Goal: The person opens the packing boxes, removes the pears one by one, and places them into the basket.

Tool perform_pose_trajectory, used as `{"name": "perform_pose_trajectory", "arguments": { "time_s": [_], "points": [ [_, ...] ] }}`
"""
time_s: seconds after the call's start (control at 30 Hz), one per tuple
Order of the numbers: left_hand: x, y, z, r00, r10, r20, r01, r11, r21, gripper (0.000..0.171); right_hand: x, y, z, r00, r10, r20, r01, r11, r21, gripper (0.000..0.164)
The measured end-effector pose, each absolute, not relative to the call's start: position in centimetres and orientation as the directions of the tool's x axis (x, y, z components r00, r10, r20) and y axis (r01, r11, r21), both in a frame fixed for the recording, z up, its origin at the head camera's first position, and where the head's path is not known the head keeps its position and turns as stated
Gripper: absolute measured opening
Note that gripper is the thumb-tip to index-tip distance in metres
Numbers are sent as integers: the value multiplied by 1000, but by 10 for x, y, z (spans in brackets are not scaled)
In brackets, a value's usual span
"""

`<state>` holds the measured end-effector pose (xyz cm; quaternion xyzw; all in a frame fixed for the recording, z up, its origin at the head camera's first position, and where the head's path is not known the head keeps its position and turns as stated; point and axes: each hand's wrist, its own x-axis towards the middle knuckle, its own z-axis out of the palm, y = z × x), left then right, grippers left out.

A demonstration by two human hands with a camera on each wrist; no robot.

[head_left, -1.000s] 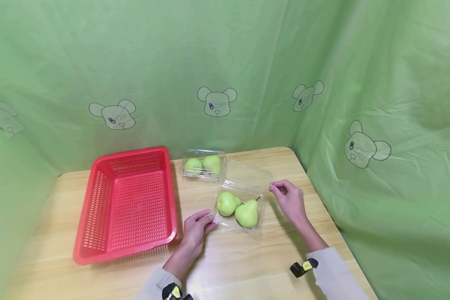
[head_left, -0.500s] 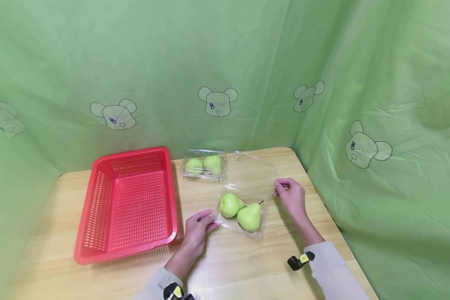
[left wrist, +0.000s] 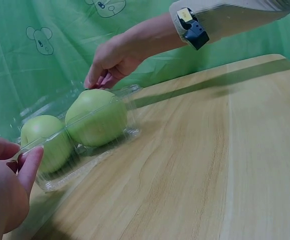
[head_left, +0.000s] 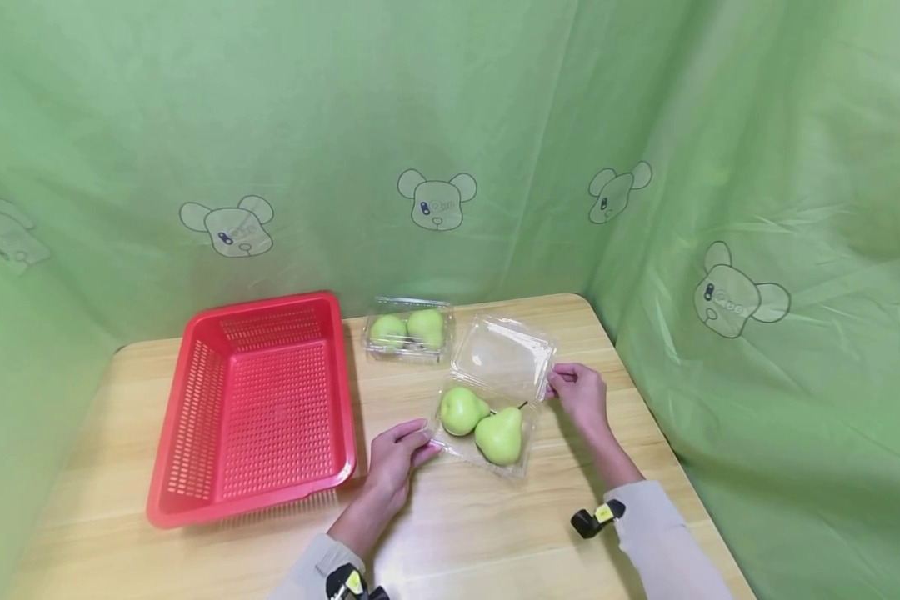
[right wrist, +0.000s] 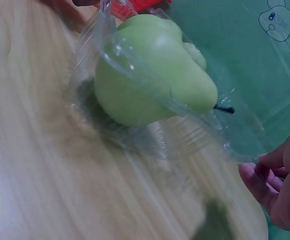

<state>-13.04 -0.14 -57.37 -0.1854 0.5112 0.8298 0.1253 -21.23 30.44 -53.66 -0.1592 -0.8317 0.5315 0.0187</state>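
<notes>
A clear plastic clamshell box [head_left: 461, 454] lies opened out on the table, with two green pears in its base, one rounder pear [head_left: 460, 411] and one pear [head_left: 499, 436] with a dark stem. Its lid [head_left: 502, 358] is folded back toward the far side. At the base's left corner my left hand [head_left: 396, 458] pinches the rim between thumb and fingers; the left wrist view shows this grip beside the pear [left wrist: 43, 140]. On the right, my right hand [head_left: 581, 398] pinches the clear plastic edge near the lid's right corner, also visible in the right wrist view.
Behind and to the left stands a second clear clamshell box [head_left: 407, 354], closed over two green fruits. A red perforated basket [head_left: 348, 392] with nothing in it takes up the left part of the wooden table [head_left: 480, 542]. Green curtains [head_left: 450, 125] surround the table.
The lid has swung back from a raised tilt and now lies flatter on the far side. The box has shifted slightly right; both hands keep their hold.
</notes>
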Motion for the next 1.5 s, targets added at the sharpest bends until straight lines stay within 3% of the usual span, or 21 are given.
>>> {"name": "perform_pose_trajectory", "arguments": {
  "time_s": [0.57,1.07,1.5],
  "points": [
    [-128,1,-572,-897,16,-442,-402,-445,800,43,-205,301,-554,-945,285,-159,267,395,-879,29],
    [-128,2,-575,-899,20,-438,-399,-452,798,42,-206,302,-560,-925,293,-243,314,229,-921,33],
    [-132,2,-572,-893,11,-450,-406,-452,795,42,-192,302,-553,-915,246,-321,379,245,-892,37]
  ]
}}
